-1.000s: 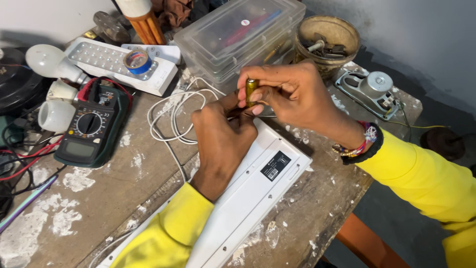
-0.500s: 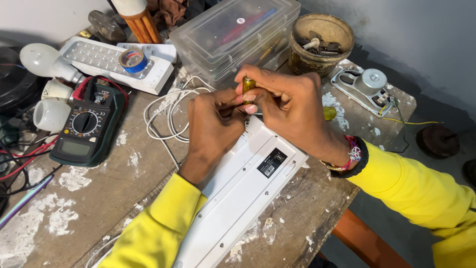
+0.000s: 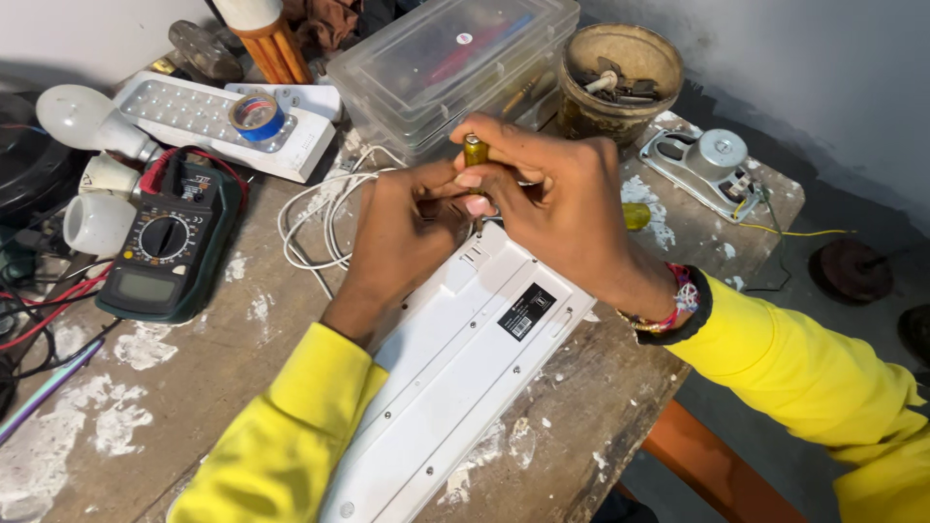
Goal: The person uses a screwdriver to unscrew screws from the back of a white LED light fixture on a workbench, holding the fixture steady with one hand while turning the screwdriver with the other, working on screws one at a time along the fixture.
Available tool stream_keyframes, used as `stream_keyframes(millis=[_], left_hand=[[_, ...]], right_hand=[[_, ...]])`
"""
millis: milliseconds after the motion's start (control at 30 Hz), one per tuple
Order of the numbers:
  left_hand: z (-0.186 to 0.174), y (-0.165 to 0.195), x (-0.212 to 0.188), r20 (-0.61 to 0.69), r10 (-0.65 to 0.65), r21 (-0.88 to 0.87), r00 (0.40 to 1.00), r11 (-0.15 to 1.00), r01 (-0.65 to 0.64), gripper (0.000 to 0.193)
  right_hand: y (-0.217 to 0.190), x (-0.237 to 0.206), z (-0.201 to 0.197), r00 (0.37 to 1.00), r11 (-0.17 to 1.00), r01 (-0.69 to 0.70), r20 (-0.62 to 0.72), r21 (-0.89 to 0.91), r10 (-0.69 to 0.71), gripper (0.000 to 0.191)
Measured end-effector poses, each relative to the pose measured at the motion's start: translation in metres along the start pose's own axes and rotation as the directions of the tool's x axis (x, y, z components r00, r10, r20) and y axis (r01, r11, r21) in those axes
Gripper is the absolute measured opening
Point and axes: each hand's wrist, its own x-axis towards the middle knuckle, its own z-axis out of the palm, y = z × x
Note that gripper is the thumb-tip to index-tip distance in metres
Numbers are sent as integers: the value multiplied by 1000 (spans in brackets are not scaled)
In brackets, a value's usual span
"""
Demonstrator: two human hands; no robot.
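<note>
A long white plastic light housing (image 3: 455,368) lies diagonally on the worn wooden bench, back side up, with a small black label on it. My right hand (image 3: 552,208) is closed around a screwdriver with a yellow-brown handle (image 3: 475,150), held upright over the housing's far end. My left hand (image 3: 397,232) rests on that same end, its fingertips meeting the right hand's at the screwdriver shaft. The tip of the tool is hidden behind my fingers. A coiled white cable (image 3: 325,218) lies just left of my left hand.
A black multimeter (image 3: 165,247) with red leads lies at left, beside white bulbs (image 3: 82,116). Behind stand a white LED panel (image 3: 213,121) with blue tape (image 3: 257,114), a clear plastic box (image 3: 455,58), a bucket of parts (image 3: 620,73) and a grey fitting (image 3: 702,165).
My hands have stayed together at the housing's far end. The view has shifted slightly, and my right hand's grip on the screwdriver has turned a little.
</note>
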Motion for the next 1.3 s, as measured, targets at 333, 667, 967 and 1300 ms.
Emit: stream_keyframes(millis=[333, 667, 967, 1300], left_hand=[[-25, 46, -8, 16, 73, 87, 997, 993, -74, 37], [-48, 65, -61, -130, -115, 214, 985, 967, 142, 40], [-48, 51, -71, -151, -137, 179, 979, 970, 163, 41], [-48, 50, -70, -172, -156, 180, 973, 966, 187, 43]], right_hand=[[-25, 11, -3, 995, 973, -25, 104, 231, 0, 34], [-45, 16, 26, 946, 880, -232, 306, 414, 105, 31], [-38, 10, 34, 942, 903, -211, 325, 374, 85, 32], [-35, 11, 35, 947, 939, -143, 318, 312, 39, 32]])
